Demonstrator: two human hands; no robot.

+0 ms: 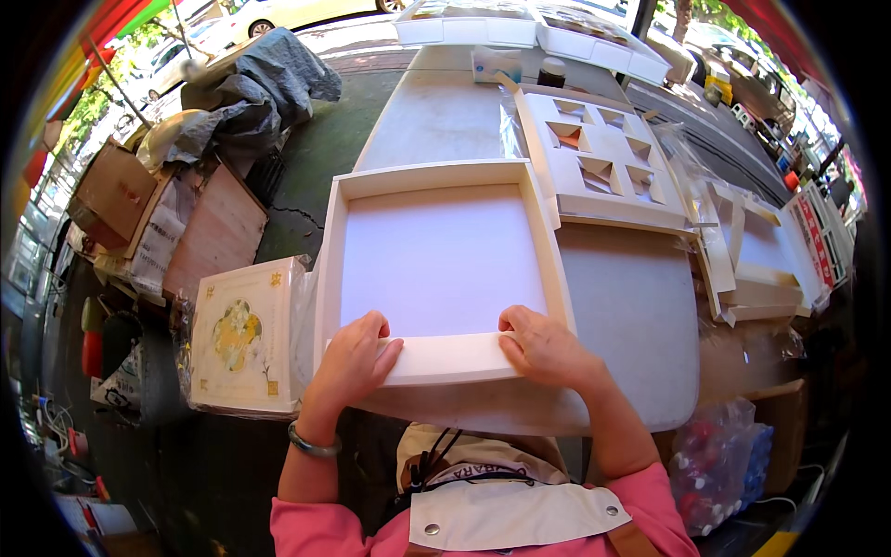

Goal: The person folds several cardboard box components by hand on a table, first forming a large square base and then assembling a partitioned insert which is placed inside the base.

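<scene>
A shallow, cream-walled cardboard box (438, 250) with a plain white bottom lies open-side up on the table before me. Its near wall (445, 358) is pinched at the left end by my left hand (355, 355), thumb outside and fingers curled over the top edge. My right hand (543, 348) grips the same wall near the right corner in the same manner. Nothing lies inside the box. Beyond its far right corner is a white card insert (619, 160) with several square cut-outs and folded flaps, sitting in another cardboard frame.
A printed gift box (240, 334) in clear film stands left of the grey table (626, 306). White trays (466, 31), a tissue pack (496, 65) and a dark jar (551, 72) are at the far end. More cardboard frames (759, 289) lie right, above a bag of bottles (710, 466).
</scene>
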